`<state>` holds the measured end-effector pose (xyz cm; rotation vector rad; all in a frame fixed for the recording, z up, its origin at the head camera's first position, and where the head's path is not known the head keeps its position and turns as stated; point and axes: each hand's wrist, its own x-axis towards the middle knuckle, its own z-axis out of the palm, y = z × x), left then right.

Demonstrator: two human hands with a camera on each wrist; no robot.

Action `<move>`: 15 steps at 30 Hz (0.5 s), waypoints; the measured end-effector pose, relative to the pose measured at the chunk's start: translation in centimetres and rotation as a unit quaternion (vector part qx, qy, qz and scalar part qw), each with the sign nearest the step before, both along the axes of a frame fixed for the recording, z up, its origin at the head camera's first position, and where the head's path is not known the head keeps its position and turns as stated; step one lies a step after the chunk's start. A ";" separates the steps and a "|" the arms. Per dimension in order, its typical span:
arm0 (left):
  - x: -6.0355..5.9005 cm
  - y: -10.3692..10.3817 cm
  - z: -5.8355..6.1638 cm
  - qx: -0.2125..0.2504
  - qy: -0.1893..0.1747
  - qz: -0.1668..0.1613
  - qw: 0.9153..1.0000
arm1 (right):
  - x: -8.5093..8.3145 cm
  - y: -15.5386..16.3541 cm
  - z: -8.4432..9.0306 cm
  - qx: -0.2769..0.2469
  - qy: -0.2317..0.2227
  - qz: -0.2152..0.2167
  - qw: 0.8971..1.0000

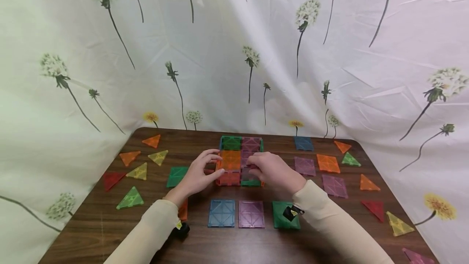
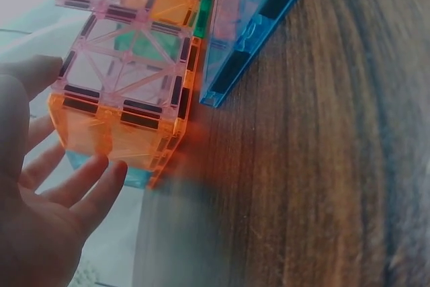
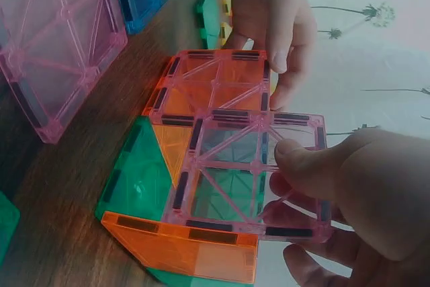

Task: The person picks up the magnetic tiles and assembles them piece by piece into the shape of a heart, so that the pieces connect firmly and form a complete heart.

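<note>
Dark brown wood-grain bench point(image 1: 110, 223), rounded far corners, grain running left to right. White cloth backdrop point(image 1: 227, 44) hangs behind the far edge and wraps round both the left and right edges, closing off the room. Cloth printed with dandelions: white seed heads on long dark stems, a few small yellow blooms low near the far edge. Creases and folds show in the cloth, mostly on the right. Light is soft and even, slight sheen on the bench near the front edge. No floor, window or wall visible.
</note>
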<state>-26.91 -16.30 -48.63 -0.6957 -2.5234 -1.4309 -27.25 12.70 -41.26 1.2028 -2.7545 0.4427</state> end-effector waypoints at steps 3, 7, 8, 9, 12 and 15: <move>0.0 0.0 0.1 -0.003 0.001 -0.006 1.000 | -0.2 -0.2 -0.2 0.009 0.014 0.001 1.000; 0.1 -0.1 0.4 -0.006 -0.001 -0.027 1.000 | -0.5 -0.3 -0.5 0.022 0.022 0.012 0.999; 0.1 -0.1 0.5 -0.008 0.001 -0.033 0.999 | -0.6 -0.3 -0.7 0.026 0.023 0.014 0.999; 0.1 -0.1 0.6 -0.009 0.003 -0.038 0.999 | -0.7 -0.3 -0.8 0.031 0.024 0.015 0.999; 0.3 0.0 0.7 -0.014 0.008 -0.041 0.999 | -0.9 -0.4 -1.2 0.056 0.028 0.016 0.998; 0.3 0.0 0.7 -0.017 0.009 -0.038 0.999 | -1.0 -0.5 -1.7 0.079 0.036 0.016 0.996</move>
